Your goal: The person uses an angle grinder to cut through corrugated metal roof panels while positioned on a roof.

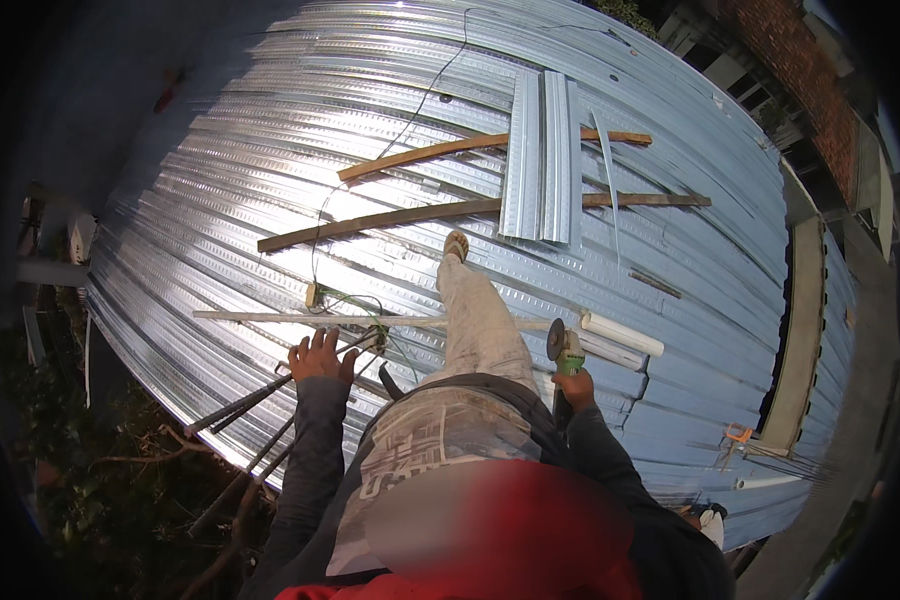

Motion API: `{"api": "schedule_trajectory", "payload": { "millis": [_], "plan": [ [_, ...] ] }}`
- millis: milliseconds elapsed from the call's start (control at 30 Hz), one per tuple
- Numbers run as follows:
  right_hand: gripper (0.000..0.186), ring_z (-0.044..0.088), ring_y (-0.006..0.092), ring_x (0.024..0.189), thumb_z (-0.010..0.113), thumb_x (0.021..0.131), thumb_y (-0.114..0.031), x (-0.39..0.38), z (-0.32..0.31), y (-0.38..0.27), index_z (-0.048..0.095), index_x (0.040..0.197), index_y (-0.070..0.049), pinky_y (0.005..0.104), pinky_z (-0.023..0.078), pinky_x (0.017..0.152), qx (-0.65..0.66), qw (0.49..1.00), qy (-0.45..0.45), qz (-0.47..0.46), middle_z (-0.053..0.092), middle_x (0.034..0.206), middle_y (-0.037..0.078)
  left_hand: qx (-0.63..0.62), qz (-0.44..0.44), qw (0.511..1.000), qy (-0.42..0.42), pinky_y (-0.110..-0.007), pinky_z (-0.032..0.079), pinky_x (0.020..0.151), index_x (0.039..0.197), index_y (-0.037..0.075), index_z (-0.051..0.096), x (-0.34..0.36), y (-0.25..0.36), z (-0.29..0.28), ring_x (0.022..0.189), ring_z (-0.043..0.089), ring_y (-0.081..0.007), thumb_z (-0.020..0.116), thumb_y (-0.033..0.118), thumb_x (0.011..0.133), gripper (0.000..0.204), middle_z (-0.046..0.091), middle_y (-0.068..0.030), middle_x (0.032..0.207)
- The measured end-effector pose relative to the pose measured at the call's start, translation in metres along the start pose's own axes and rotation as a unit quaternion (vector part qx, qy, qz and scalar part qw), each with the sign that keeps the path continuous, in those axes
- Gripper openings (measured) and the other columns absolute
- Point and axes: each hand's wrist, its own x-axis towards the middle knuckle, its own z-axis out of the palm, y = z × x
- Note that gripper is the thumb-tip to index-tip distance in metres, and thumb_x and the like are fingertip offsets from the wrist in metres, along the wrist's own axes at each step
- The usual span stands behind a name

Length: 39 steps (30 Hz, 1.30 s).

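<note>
In my right hand [573,388] is an angle grinder [570,361], its body green near the head and its dark disc [555,340] pointing away from me. My fingers wrap round the grinder's body. My left hand [320,356] is held out with its fingers spread, and nothing shows in it. Beside and partly beyond that hand several dark ribbed steel bars [238,404] stick out past the roof edge; whether the hand touches them I cannot tell. A long thin pale bar [260,316] lies just ahead of the left fingertips.
Ribbed metal decking [410,100] spreads underfoot, glaring at left. Metal strips [540,160] rest across two timber beams [400,218]. A cable [430,88] runs over the decking. White pipes [622,336] lie right of the grinder. An opening [798,330] is at right; greenery [80,480] lies below the left edge.
</note>
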Motion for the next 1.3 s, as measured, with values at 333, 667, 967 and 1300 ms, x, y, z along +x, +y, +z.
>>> {"api": "schedule_trajectory", "payload": {
  "millis": [333,667,967,1300],
  "plan": [
    [0.049,0.073,0.0375,0.087,0.085,0.068,-0.036,0.222,0.010,-0.120,0.072,0.097,0.002,0.0488,0.057,0.075,-0.080,0.989,-0.122,0.038,0.073,0.096,0.024,-0.463,-0.370,0.803,-0.056,-0.040,0.053,0.092,0.108,-0.002,0.077,0.067,-0.005,0.030,0.099,0.071,-0.0268,0.065,0.046,0.101,0.050,0.077,-0.0174,0.104],
    [0.044,0.072,0.0377,0.083,0.081,0.071,-0.031,0.294,-0.006,-0.215,0.071,0.098,0.002,0.0464,0.055,0.073,0.053,0.996,-0.009,0.077,0.072,0.084,0.020,-0.436,-0.308,0.809,-0.246,-0.031,0.052,0.061,0.133,0.011,0.068,0.332,-0.051,0.012,0.079,0.071,-0.0163,0.067,0.028,0.102,0.035,0.072,-0.0022,0.104],
    [0.033,0.070,0.0243,0.081,0.081,0.075,-0.019,0.260,0.036,-0.199,0.070,0.098,0.000,0.0417,0.054,0.073,0.308,0.907,0.170,0.231,0.072,0.089,0.010,-0.283,-0.020,0.922,-0.264,-0.032,0.056,0.074,0.129,0.005,0.070,0.690,0.078,-0.093,0.087,0.070,-0.0170,0.067,0.032,0.101,0.039,0.074,-0.0061,0.106],
    [0.020,0.064,0.0178,0.069,0.075,0.088,-0.010,0.179,0.177,-0.278,0.063,0.104,-0.007,0.0345,0.053,0.062,0.576,0.596,0.452,0.328,0.064,0.085,0.004,0.114,0.534,0.751,-0.370,-0.042,0.052,0.103,0.113,0.011,0.076,0.845,0.405,-0.044,0.117,0.069,-0.0264,0.065,0.036,0.099,0.031,0.076,-0.0106,0.116]
  ]
}}
